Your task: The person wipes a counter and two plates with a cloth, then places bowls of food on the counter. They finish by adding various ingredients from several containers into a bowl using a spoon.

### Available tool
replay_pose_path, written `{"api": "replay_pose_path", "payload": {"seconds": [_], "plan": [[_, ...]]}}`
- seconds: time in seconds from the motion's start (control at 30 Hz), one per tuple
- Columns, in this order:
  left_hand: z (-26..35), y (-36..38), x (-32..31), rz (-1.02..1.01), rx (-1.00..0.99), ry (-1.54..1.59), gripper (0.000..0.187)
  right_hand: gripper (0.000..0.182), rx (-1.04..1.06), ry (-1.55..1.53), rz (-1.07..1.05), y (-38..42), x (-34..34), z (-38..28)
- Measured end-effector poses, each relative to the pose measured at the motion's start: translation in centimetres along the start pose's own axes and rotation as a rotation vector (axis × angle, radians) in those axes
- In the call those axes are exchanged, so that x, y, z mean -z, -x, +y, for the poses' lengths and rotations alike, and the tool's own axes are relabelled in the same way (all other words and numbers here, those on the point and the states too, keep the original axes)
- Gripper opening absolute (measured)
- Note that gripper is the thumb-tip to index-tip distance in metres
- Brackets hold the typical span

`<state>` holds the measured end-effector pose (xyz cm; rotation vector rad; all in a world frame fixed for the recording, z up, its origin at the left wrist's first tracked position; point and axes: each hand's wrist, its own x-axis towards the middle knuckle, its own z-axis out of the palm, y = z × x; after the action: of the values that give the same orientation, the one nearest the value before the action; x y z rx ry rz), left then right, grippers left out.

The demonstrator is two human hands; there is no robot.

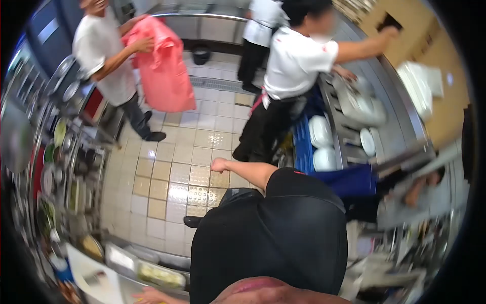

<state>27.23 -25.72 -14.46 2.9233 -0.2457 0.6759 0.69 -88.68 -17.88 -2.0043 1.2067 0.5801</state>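
My right hand is held out over the tiled floor with its fingers curled into a fist. Nothing shows in it. At the bottom edge, my left hand is blurred and partly cut off by the frame. A bit of yellow shows beside it, but I cannot make out what it is. The left hand is nearest to a white cutting board and a metal tray of pale green food. A small dark item lies on the board.
One person holds a pink plastic apron-like sheet. Another, in a white shirt, reaches across a steel counter with stacked white dishes. A third stands behind. Crowded shelves line the left; a dark bucket stands farther back.
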Motion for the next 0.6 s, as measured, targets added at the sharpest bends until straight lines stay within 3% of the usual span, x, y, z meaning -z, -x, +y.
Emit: {"api": "replay_pose_path", "payload": {"seconds": [0.03, 0.07, 0.1, 0.13, 0.2, 0.23, 0.3, 0.33, 0.37, 0.4, 0.47, 0.5, 0.57, 0.6], "plan": [[-5.1, -7.3, -1.5, 0.261, -0.108, -0.07, 0.059, 0.03, 0.054, -0.102, 0.023, -1.8, -4.4, -6.7], [-3.3, -7.3, -4.0, 0.391, -0.141, -0.046, 0.063, 0.029, 0.209, 0.06, 0.147, -2.8, -2.4, -3.8], [-0.3, -10.3, -4.6, 0.133, -0.191, 0.01, 0.064, 0.028, 0.366, 0.197, 0.255, -4.1, -4.0, -2.4], [4.5, -12.7, -5.3, -0.137, -0.239, 0.056, 0.066, 0.029, 0.193, 0.052, 0.319, -1.3, -3.9, -2.9], [12.3, -18.0, -9.5, -0.52, -0.261, 0.515, 0.055, 0.031, -0.156, -0.228, 0.458, 1.3, -6.1, -3.7], [17.8, -18.8, -11.7, -0.541, -0.545, 0.502, 0.045, 0.033, -0.248, -0.196, 0.491, 4.2, -6.1, -2.6], [26.5, -21.3, -11.9, -0.755, -0.844, 0.786, 0.041, 0.036, -0.37, -0.157, 0.236, 4.9, -10.6, 1.4], [30.9, -22.3, -12.3, -0.88, -0.984, 0.877, 0.04, 0.034, -0.495, -0.277, 0.231, 6.9, -11.5, 1.8], [34.6, -22.7, -12.1, -1.099, -0.982, 0.863, 0.037, 0.033, -0.428, -0.218, 0.206, 9.5, -12.7, 2.1], [37.2, -23.5, -12.1, -1.309, -0.965, 0.834, 0.036, 0.033, -0.534, -0.308, 0.239, 11.5, -14.3, 2.1], [40.9, -24.2, -15.6, -1.242, -1.163, 0.844, 0.035, 0.034, -0.644, -0.302, 0.328, 12.3, -20.6, 4.6], [42.3, -24.3, -17.9, -1.208, -1.251, 0.848, 0.036, 0.032, -0.836, -0.458, 0.304, 13.0, -23.4, 4.5], [43.8, -26.1, -22.2, -1.332, -1.153, 0.75, 0.036, 0.028, -0.809, -0.42, 0.316, 11.0, -31.3, 5.7], [43.8, -26.7, -24.1, -1.395, -1.095, 0.702, 0.037, 0.029, -0.854, -0.478, 0.29, 11.5, -31.9, 4.1]]}}
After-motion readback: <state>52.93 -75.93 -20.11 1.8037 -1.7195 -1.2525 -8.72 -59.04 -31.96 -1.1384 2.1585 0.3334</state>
